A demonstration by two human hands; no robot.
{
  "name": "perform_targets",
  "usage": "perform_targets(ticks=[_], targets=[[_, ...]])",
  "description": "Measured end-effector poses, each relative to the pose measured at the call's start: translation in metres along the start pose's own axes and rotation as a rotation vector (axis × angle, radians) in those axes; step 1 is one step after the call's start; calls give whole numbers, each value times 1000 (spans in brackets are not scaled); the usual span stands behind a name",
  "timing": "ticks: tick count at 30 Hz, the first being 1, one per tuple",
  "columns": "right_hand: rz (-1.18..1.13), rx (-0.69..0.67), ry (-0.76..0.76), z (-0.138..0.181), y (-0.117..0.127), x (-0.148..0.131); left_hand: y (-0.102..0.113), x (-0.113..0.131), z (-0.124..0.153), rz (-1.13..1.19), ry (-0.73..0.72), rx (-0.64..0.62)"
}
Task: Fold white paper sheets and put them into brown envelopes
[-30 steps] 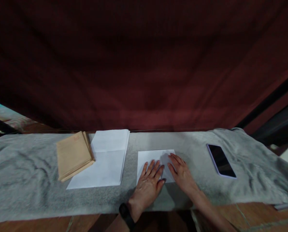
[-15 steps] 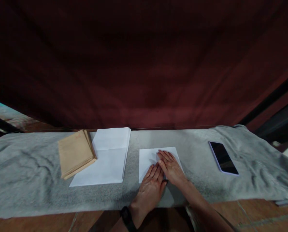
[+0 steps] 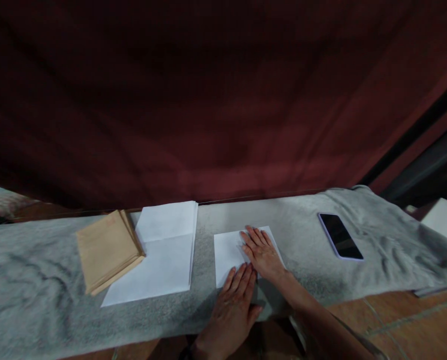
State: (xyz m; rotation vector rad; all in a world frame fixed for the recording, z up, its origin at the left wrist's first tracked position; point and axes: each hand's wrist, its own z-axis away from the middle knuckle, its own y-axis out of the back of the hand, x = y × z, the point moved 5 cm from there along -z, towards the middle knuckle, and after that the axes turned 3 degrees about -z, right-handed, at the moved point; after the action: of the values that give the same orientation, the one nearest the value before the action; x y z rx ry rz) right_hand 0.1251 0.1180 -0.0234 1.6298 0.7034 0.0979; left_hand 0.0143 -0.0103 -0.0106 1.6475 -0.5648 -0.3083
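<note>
A white sheet of paper [image 3: 226, 250], apparently folded, lies flat on the grey cloth [image 3: 298, 235] in front of me. My right hand [image 3: 263, 254] rests palm down on its right part, fingers stretched and a little spread. My left hand [image 3: 235, 305] lies lower, its outstretched fingertips on the sheet's near edge and its thumb out to the side. Both hands press flat and grip nothing. They cover the sheet's near right corner. On the left wrist a dark band shows at the bottom edge.
To the left is a stack of creased white paper [image 3: 163, 267], with a pile of brown envelopes [image 3: 109, 247] overlapping its left side. A phone [image 3: 341, 237] in a lilac case lies at the right. Behind the cloth hangs a dark red curtain [image 3: 223, 125].
My left hand has slid back toward me, down to the sheet's near edge. The right hand's fingers have spread slightly. The whole view has tilted a little.
</note>
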Motion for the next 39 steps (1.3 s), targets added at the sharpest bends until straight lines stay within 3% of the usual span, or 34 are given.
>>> perform_targets(ticks=[5,15,23,29,39], targets=[[-53,-7,51,6,8,-4,2,1,-1,1,6,36],[-74,-70,209,53,21,-5,11,0,-7,24,7,85],[-111,-120,299,66,26,-10,19,-23,-27,105,212,120],[-106,-92,311,69,23,-11,8,-31,-53,53,199,104],[-121,-161,361,78,26,-9,-8,-40,-77,17,325,97]])
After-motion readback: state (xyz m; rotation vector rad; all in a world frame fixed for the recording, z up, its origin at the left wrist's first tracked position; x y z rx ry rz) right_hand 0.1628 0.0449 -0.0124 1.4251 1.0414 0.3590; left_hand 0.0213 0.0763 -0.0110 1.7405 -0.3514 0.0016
